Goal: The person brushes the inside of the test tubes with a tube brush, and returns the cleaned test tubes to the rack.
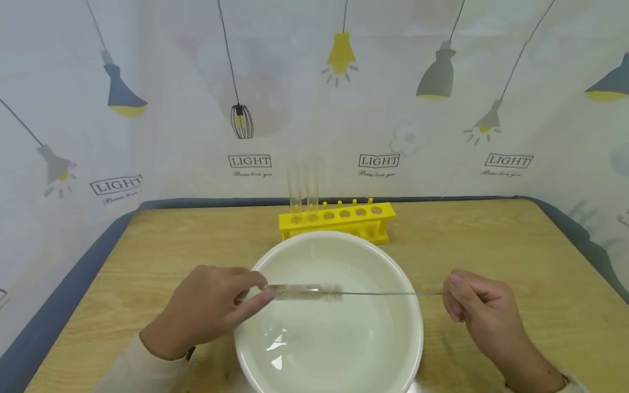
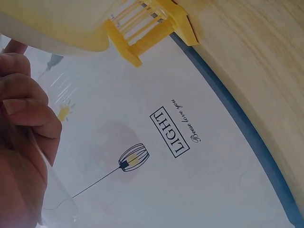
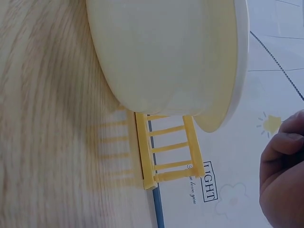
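Over the white basin (image 1: 414, 327), my left hand (image 1: 211, 303) grips a clear glass test tube (image 1: 295, 292) that lies level. The bristles of a test tube brush (image 1: 334, 292) sit partly inside the tube, with some showing at its mouth. From them a thin twisted wire runs right to my right hand (image 1: 484, 314), which pinches it beyond the basin's rim. In the right wrist view the wire (image 3: 280, 66) slants down to the curled fingers. The left wrist view shows the left fingers (image 2: 33, 118) bent around the clear tube.
Behind the basin stands a yellow test tube rack (image 1: 361, 218). Two clear test tubes (image 1: 313, 191) stand upright in its left holes. Water with light reflections appears in the basin. A wooden table (image 1: 491, 240) carries everything, with a lamp-printed sheet (image 1: 304, 109) behind.
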{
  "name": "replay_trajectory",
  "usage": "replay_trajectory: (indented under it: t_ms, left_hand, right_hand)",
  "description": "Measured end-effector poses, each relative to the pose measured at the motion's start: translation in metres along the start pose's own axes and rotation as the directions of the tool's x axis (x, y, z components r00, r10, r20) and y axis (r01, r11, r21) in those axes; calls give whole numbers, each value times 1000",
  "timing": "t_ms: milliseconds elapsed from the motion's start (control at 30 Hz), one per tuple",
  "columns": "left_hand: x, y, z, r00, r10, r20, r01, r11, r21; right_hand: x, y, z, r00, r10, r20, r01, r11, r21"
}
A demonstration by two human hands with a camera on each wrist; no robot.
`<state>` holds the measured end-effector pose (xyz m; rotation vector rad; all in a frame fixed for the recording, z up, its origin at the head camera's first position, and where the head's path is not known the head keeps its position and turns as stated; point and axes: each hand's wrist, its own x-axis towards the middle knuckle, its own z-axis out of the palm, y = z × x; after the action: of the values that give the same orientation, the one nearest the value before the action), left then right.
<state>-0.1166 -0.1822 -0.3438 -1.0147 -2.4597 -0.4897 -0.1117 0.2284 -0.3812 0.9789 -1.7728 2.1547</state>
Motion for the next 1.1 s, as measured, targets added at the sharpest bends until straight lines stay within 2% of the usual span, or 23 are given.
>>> replay_trajectory:
  t_ms: [200,467,733,867,1100]
  left_hand:
    - [-1,-3,-1,997,-57,50,54,997,52]
    - [-3,-6,2,996,-77,52,74,995,69]
    - [-3,-12,1,991,-121,64,116,991,71]
    - [-5,-13,1,992,-113,55,109,991,76]
    - [-5,-17,-3,993,-115,10,113,988,106]
  right_hand:
    - [2,0,-1,1000,-6,-9,6,1000,-8]
    - [-3,0,-2,999,13,-29,-14,999,-29]
    - [1,0,-3,1000,-1,-11,1,1000,-25]
    - [-2,0,-7,1000,4,-19,-5,999,-32]
    - [2,-2,-12,999,-29,-23,29,1000,2]
